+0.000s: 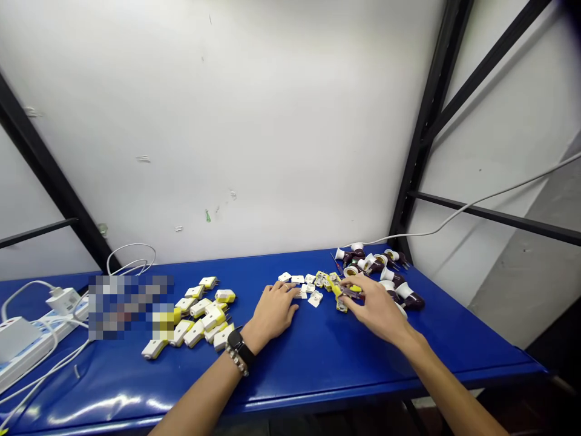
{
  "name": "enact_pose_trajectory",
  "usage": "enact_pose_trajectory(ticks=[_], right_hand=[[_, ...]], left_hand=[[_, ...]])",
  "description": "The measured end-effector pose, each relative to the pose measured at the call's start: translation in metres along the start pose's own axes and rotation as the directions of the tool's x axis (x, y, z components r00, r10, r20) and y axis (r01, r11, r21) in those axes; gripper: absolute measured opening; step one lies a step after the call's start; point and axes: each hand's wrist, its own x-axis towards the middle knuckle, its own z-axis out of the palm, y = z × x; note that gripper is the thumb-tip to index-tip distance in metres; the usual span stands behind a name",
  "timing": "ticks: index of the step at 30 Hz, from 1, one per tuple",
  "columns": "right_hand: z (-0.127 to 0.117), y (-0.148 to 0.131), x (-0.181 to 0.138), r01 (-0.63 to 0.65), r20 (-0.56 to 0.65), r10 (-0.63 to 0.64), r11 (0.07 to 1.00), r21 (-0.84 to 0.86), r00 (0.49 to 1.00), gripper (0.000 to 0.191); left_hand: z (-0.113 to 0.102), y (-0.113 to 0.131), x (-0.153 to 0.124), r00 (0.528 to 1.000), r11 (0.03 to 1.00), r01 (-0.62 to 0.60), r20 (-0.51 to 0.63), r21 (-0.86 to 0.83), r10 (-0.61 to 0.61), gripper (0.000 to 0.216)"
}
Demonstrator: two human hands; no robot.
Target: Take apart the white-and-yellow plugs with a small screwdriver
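My left hand (275,309) lies palm down with its fingers stretched out, the fingertips at several small white plastic covers (315,298). My right hand (374,306) is closed, thumb and fingers pinching a yellow plastic piece (336,287). The exact kind of that piece is hard to make out. Around it lie several open yellow plug halves (321,279), with metal parts showing inside. Left of my left hand lies a loose group of white-and-yellow plugs (200,307), some with their prongs visible.
Brown-and-white lamp holders (402,287) are heaped right of my right hand, near a thin screwdriver (336,264). A white power strip (43,342) with cables stands at the left, beside a blurred patch. The blue table (318,369) meets a white wall (281,133) between black posts.
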Motion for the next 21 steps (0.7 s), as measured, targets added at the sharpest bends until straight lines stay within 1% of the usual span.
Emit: enact_pose_trajectory(ticks=[2,4,6,7,9,10,13,14,16,19,21], right_hand=[[0.002,-0.012,-0.013,0.049,0.073,-0.056,0.994,0.1,0.996,0.017],[0.007,-0.022,-0.027,0.081,0.168,-0.112,0.981,0.178,0.979,0.018],[0.015,-0.028,-0.039,0.09,0.252,-0.149,0.969,0.23,0.956,0.024],[0.02,-0.03,-0.044,0.086,0.269,-0.151,0.967,0.241,0.951,0.031],[0.031,-0.03,-0.05,0.064,0.286,-0.135,0.967,0.245,0.949,0.046],[0.037,-0.031,-0.052,0.051,0.292,-0.122,0.97,0.238,0.949,0.053],[0.05,-0.035,-0.053,0.034,0.314,-0.101,0.977,0.211,0.944,0.063],[0.053,-0.038,-0.052,0.037,0.315,-0.103,0.977,0.21,0.943,0.064],[0.058,-0.045,-0.052,0.044,0.305,-0.112,0.974,0.222,0.946,0.062],[0.063,-0.053,-0.051,0.051,0.281,-0.12,0.969,0.241,0.952,0.054],[0.065,-0.056,-0.051,0.064,0.265,-0.128,0.969,0.238,0.956,0.049]], left_hand=[[0.001,0.001,0.002,1.0,1.0,0.007,-0.004,0.0,-0.007,0.022],[0.001,0.002,-0.002,1.0,1.0,0.016,-0.008,0.005,-0.015,0.015],[0.0,0.002,-0.012,1.0,1.0,0.023,-0.009,0.012,-0.023,0.013],[-0.001,0.001,-0.018,1.0,0.999,0.028,-0.012,0.019,-0.028,0.014],[-0.005,0.0,-0.031,0.998,0.999,0.05,-0.029,0.01,-0.05,0.018],[-0.007,0.0,-0.038,0.997,0.998,0.066,-0.038,-0.024,-0.067,0.021],[-0.014,-0.002,-0.058,0.991,0.97,0.111,-0.049,-0.216,-0.124,0.027],[-0.015,-0.002,-0.065,0.989,0.954,0.12,-0.046,-0.275,-0.137,0.028],[-0.018,-0.003,-0.076,0.99,0.937,0.124,-0.019,-0.327,-0.138,0.028],[-0.018,-0.006,-0.088,0.993,0.954,0.119,0.032,-0.275,-0.115,0.026],[-0.017,-0.009,-0.093,0.993,0.972,0.115,0.032,-0.206,-0.11,0.029]])
